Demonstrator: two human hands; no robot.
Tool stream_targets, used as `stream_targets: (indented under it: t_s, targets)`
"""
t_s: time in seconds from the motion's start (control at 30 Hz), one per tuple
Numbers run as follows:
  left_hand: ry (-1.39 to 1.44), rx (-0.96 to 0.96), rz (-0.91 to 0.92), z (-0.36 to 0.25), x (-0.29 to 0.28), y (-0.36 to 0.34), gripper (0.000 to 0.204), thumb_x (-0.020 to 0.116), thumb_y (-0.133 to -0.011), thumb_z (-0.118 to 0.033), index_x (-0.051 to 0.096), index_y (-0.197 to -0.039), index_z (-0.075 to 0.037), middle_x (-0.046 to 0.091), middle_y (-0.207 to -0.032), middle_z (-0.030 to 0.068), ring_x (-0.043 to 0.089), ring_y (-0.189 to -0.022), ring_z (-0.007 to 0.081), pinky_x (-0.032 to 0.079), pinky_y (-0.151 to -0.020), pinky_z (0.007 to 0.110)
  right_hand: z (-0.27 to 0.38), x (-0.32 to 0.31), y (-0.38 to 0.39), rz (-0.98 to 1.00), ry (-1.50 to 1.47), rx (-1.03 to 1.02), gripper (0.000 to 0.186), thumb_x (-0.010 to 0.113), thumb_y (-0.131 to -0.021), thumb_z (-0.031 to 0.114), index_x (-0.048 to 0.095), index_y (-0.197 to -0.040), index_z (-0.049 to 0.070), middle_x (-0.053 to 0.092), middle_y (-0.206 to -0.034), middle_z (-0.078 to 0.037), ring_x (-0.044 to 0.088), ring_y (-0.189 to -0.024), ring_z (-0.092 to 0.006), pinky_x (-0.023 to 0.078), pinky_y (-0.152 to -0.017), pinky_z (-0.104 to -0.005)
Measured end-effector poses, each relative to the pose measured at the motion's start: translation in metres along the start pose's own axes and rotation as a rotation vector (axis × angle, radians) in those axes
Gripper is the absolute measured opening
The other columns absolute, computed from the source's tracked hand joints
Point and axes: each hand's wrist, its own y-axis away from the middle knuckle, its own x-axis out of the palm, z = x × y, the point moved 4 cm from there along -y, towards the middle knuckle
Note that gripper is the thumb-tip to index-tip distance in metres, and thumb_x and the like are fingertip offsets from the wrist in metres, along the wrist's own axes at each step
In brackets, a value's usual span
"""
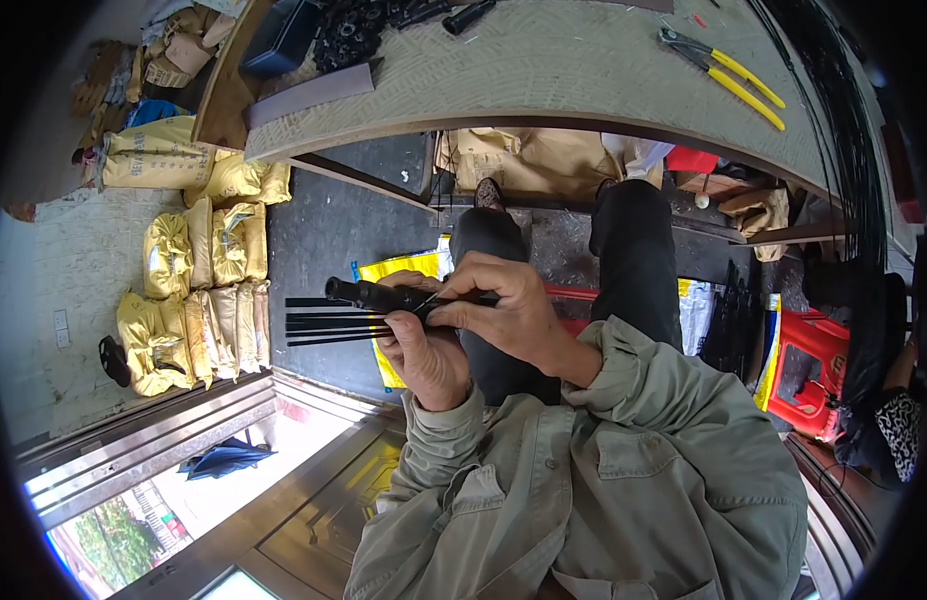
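Observation:
My left hand (pixel 423 362) is closed round a bundle of thin black rods (pixel 328 328), its thumb on top. The rods stick out flat to the left past my fingers. Along the bundle's far side lies a dark tube-like piece (pixel 358 291) with a knobbed end, partly covered by my fingers. My right hand (pixel 508 305) comes in from the right and pinches the bundle's near end, thumb and forefinger close together. Whatever small part sits between those fingertips is too hidden to make out. Both hands are held above my lap.
Ahead stands a worktable (pixel 543 75) carrying yellow-handled pliers (pixel 728 75), a pile of black parts (pixel 351 35) and a flat grey strip (pixel 311 95). Long black strands (pixel 853 150) hang at its right. Filled sacks (pixel 223 330) stack at left. A red stool (pixel 813 370) stands right, beside another person.

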Motion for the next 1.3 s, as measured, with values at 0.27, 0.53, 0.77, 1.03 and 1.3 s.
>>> stream_targets:
  t_s: [0.27,0.53,0.77,1.03,1.3]
  targets:
    - [-0.188,0.177,0.111,-0.007,0.005,-0.005,0.056,0.047,-0.092,-0.051,0.050,-0.108,0.003,0.053,-0.092,0.0089,0.053,-0.084,0.0155,0.044,-0.076,0.029,-0.003,-0.004,-0.008,0.116,-0.160,0.279,0.021,0.079,-0.070,0.010,0.070,-0.084,-0.002,0.064,-0.068,-0.003,0.055,-0.061,-0.0047,0.042,-0.052,-0.0198]
    - [-0.418,0.160,0.072,-0.013,0.020,0.002,0.060,0.035,-0.092,-0.060,0.044,-0.094,-0.001,0.045,-0.085,0.0071,0.045,-0.076,0.0157,0.039,-0.073,0.030,0.024,0.006,0.015,-0.180,0.190,-0.108,0.018,0.076,-0.070,0.008,0.061,-0.076,0.000,0.061,-0.071,-0.009,0.060,-0.064,-0.0156,0.046,-0.057,-0.0273]
    - [-0.228,0.254,0.182,-0.015,0.025,0.001,0.055,0.039,-0.091,-0.058,0.041,-0.088,-0.003,0.039,-0.081,0.0069,0.040,-0.073,0.0154,0.037,-0.070,0.030,-0.001,0.003,0.013,0.002,-0.235,0.090,0.033,0.079,-0.069,0.009,0.055,-0.091,0.003,0.055,-0.092,-0.003,0.056,-0.082,-0.0127,0.045,-0.073,-0.0240]
    - [-0.253,0.312,0.250,-0.016,0.034,0.008,0.061,0.042,-0.086,-0.066,0.043,-0.083,-0.005,0.040,-0.078,0.0056,0.043,-0.071,0.0151,0.037,-0.067,0.029,-0.008,-0.002,0.008,0.229,-0.532,0.442,0.051,0.084,-0.064,0.014,0.048,-0.099,0.007,0.050,-0.084,0.001,0.050,-0.082,-0.0078,0.043,-0.071,-0.0226]
    - [-0.436,0.139,0.515,-0.023,0.036,0.004,0.052,0.066,-0.077,-0.010,0.039,-0.120,0.001,0.045,-0.091,0.0059,0.046,-0.088,0.0159,0.038,-0.079,0.031,-0.017,-0.004,-0.001,0.257,-0.693,0.436,0.041,0.075,-0.069,0.005,0.046,-0.098,0.007,0.048,-0.085,0.001,0.045,-0.080,-0.0070,0.039,-0.074,-0.0233]
